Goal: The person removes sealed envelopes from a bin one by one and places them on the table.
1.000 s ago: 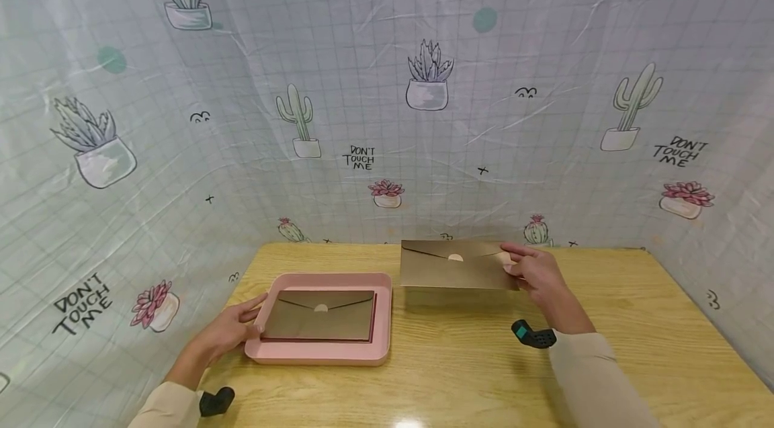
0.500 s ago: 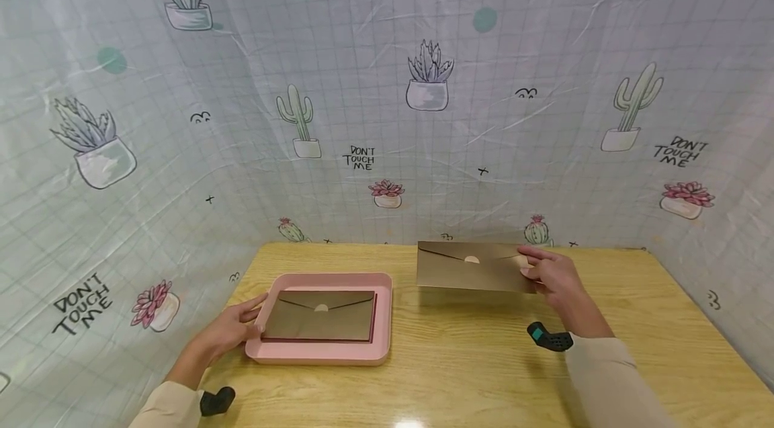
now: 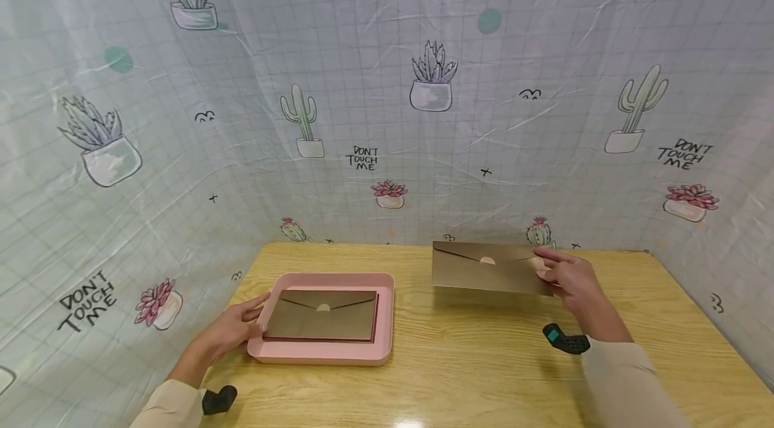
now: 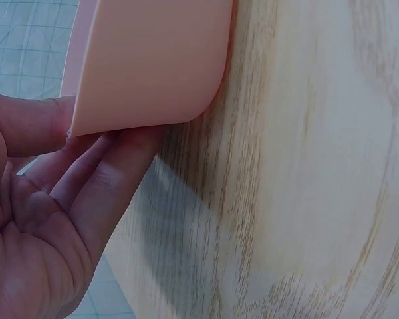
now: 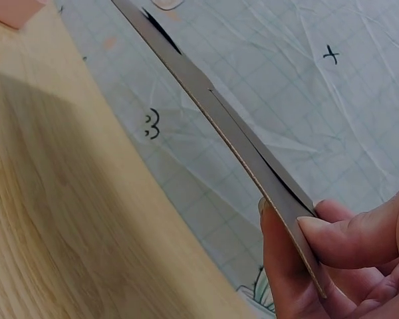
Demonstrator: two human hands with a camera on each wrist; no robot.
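Observation:
My right hand [image 3: 571,277] pinches a gold-brown envelope [image 3: 484,273] by its right end, thumb on the flap side, and the envelope hangs tilted over the table. In the right wrist view the same envelope [image 5: 239,146] is seen nearly edge-on between thumb and fingers. On the left stands a shallow pink tray [image 3: 320,353]. My left hand [image 3: 232,330] grips the tray's left wall, with the thumb over the rim and fingers outside, as the left wrist view shows. In the tray lies another gold-brown envelope [image 3: 320,324], over a dark red one [image 3: 376,320] showing at its edge.
The wooden table [image 3: 447,367] reaches back to a curtain [image 3: 478,132] printed with cacti, which hangs behind and along both sides. Each wrist wears a black device, such as the right wrist mount [image 3: 566,339].
My right hand has carried its envelope to the right, away from the tray. The left hand and the tray with its envelopes stay in place.

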